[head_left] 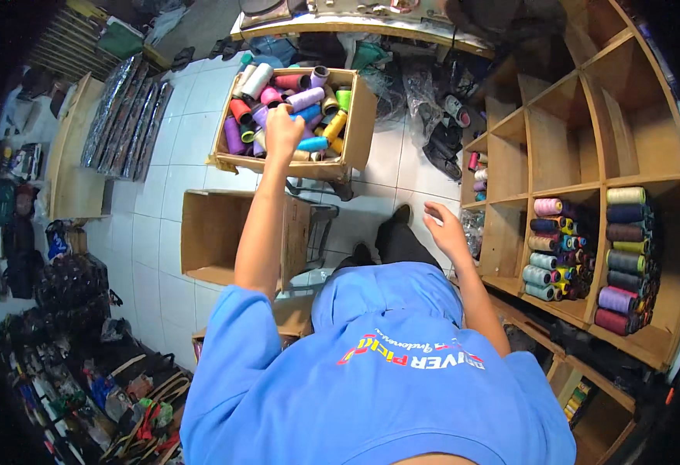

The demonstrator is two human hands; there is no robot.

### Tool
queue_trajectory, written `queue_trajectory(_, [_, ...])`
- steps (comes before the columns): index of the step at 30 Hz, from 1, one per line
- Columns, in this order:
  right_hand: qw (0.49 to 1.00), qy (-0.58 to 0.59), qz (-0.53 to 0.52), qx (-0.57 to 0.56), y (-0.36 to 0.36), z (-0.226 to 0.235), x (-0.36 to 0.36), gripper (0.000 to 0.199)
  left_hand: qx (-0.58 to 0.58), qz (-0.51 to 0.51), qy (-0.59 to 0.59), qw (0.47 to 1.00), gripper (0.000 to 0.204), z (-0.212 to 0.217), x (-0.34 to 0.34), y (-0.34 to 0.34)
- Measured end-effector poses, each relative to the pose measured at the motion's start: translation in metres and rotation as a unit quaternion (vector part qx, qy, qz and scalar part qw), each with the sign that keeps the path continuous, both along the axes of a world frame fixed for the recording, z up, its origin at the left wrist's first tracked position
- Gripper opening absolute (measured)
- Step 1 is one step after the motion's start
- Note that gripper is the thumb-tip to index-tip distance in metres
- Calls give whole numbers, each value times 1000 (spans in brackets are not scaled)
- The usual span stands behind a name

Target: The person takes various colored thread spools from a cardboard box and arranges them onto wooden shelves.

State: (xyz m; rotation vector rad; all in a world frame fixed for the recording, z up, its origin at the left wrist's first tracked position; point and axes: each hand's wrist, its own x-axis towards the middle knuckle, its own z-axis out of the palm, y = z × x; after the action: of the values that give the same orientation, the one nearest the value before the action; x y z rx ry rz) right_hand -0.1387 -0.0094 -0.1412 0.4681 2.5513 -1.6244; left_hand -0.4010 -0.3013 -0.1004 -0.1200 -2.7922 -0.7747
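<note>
A cardboard box [361,116] heaped with thread spools of many colours stands up front on a dark support. Over the heap, my left hand [284,130] reaches in with its fingers curled down among the spools; what they grip, if anything, is hidden. Close by lie a lilac thread spool [306,99], a white thread spool [257,80] and a bright blue thread spool [313,144]. My right hand [447,229] hangs in the air above the floor, holding nothing, its fingers apart, between the box and the wooden shelf.
On the right, a wooden cubby shelf [588,186] has rows of thread spools [626,260] stacked in its lower compartments. Below the full box sits an open cardboard box [231,252]. Bags and dark goods [76,291] crowd the left side. Shoes [442,151] and plastic wrap lie ahead.
</note>
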Motion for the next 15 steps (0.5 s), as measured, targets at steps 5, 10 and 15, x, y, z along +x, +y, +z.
queue_trajectory(5, [998,-2,-51,-29,49,-25,-16,33,-90,-17,22,996,37,-26,-41,12])
queue_trajectory(10, [997,-36,-43,-48,81,-23,-51,32,-222,-29,19,974,43,-58,-66,2])
queue_trajectory(15, [1000,-16,-9,-21,112,-14,-107,31,-261,-28,30,964,35,-65,-71,-2])
